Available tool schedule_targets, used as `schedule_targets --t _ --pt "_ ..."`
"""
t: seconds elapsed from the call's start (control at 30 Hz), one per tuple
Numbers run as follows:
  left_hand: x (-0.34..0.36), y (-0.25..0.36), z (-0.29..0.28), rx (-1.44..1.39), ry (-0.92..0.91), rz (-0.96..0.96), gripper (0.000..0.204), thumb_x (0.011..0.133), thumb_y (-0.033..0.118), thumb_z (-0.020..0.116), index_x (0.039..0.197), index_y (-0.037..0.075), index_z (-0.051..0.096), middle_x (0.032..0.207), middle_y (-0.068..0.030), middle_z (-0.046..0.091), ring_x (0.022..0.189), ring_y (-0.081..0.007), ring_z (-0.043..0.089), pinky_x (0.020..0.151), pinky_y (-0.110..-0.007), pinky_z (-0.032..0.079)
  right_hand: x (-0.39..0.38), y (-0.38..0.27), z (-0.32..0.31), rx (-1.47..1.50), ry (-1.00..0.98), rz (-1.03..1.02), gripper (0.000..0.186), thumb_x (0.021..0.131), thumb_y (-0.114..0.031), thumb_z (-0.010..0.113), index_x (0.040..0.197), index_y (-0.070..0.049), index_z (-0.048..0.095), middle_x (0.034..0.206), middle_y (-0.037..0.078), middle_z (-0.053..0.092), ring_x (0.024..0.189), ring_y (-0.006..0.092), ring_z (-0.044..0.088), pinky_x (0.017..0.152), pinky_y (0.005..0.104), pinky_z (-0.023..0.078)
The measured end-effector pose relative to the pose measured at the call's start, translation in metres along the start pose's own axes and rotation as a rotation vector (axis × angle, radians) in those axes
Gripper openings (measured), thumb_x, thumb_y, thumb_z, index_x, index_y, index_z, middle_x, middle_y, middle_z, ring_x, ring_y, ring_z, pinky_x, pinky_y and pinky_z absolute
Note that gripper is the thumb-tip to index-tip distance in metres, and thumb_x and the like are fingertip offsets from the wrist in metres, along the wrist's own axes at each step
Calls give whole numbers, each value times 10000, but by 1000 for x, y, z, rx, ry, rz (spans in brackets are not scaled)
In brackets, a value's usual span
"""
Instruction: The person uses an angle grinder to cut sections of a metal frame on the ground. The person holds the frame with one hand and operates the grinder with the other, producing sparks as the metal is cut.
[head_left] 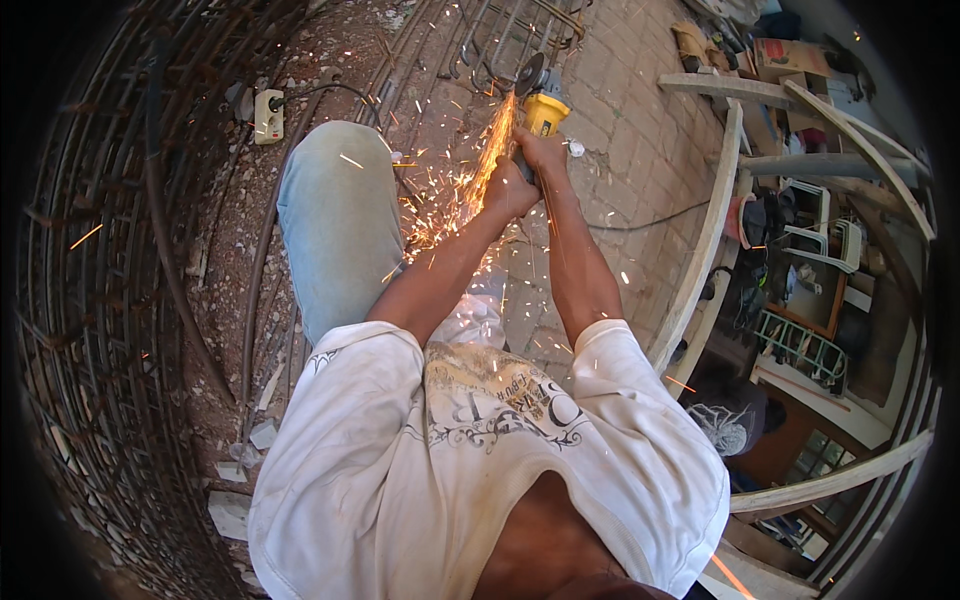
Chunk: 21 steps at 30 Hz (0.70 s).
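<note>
Both hands grip a yellow angle grinder (pixel 545 112) near the upper middle of the view. My left hand (pixel 510 185) is closed round the lower part of its body, and my right hand (pixel 543 152) holds it just above and to the right. The dark disc (pixel 530 75) meets bent steel bars (pixel 505 40) on the ground, and a bright spray of orange sparks (pixel 485 170) streams down from it toward me. The exact point of contact is hard to make out.
A white power strip (pixel 268 116) with a plugged cable lies left of my knee (pixel 335 210). Dense rebar (pixel 100 300) fills the left side, beside rubble. Paving (pixel 620 180) runs rightward to pale wooden beams (pixel 700 250), with chairs (pixel 820 240) and boxes (pixel 785 60) beyond.
</note>
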<state>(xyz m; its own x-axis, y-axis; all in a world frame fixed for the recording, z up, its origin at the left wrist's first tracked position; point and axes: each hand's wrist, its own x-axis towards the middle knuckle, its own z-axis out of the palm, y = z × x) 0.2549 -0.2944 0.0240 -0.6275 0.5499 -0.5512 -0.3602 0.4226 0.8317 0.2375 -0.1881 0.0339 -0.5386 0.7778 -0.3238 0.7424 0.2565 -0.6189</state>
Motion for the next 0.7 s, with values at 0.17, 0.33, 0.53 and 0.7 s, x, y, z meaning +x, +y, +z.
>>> schedule_targets --t 0.17,0.33,0.53,0.7 --pt "-3 0 2 -3 97 14 613 683 320 801 1028 -127 561 942 -271 682 778 -311 719 643 -401 564 2 5 3 14 11 -9 352 655 -264 782 839 20 686 814 138 713 692 213 687 629 359 525" --pt "1 -4 0 -39 -40 3 731 668 334 813 1125 -140 497 948 -279 678 855 -345 711 718 -416 563 0 6 4 121 11 -71 328 658 -256 777 805 21 679 771 124 701 668 201 676 612 355 517" --pt "-2 -5 4 -65 92 43 750 670 334 820 1129 -141 465 993 -283 671 861 -353 710 720 -411 565 -2 0 1 58 -18 -54 311 659 -243 771 797 16 670 760 113 697 657 193 669 600 349 511" --pt "1 -5 9 -16 130 -37 768 654 332 838 1158 -112 466 987 -260 674 873 -350 705 740 -413 564 -6 -5 0 61 -3 -63 335 653 -240 775 841 13 663 795 116 699 680 187 670 612 352 513"
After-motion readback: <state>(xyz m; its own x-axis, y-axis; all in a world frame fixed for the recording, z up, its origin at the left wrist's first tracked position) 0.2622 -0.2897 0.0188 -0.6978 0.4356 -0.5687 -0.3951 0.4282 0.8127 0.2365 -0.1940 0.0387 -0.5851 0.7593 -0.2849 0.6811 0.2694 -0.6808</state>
